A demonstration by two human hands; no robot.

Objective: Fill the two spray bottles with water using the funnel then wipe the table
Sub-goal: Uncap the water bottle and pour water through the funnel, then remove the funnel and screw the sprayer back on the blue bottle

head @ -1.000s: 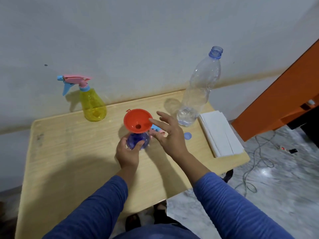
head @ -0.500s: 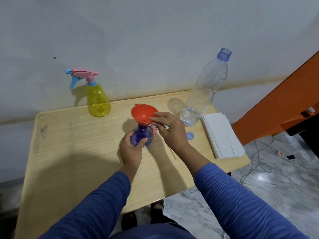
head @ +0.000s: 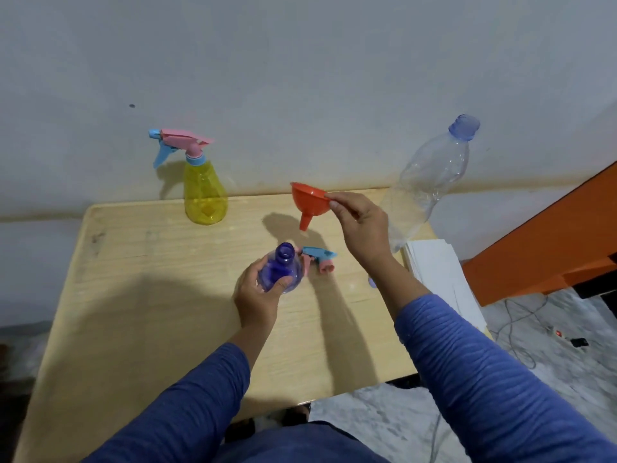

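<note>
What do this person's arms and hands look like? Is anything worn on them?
Both arms are covered by long blue sleeves with fine ribbed stripes across the fabric, ending a little above each wrist. The left hand and right hand are bare: no gloves, and no rings, watch or bracelet show from this view. No cables or markings appear on the arms.

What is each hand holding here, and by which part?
The left hand grips the open blue spray bottle around its body. The right hand pinches the orange plastic funnel by its rim.
</note>
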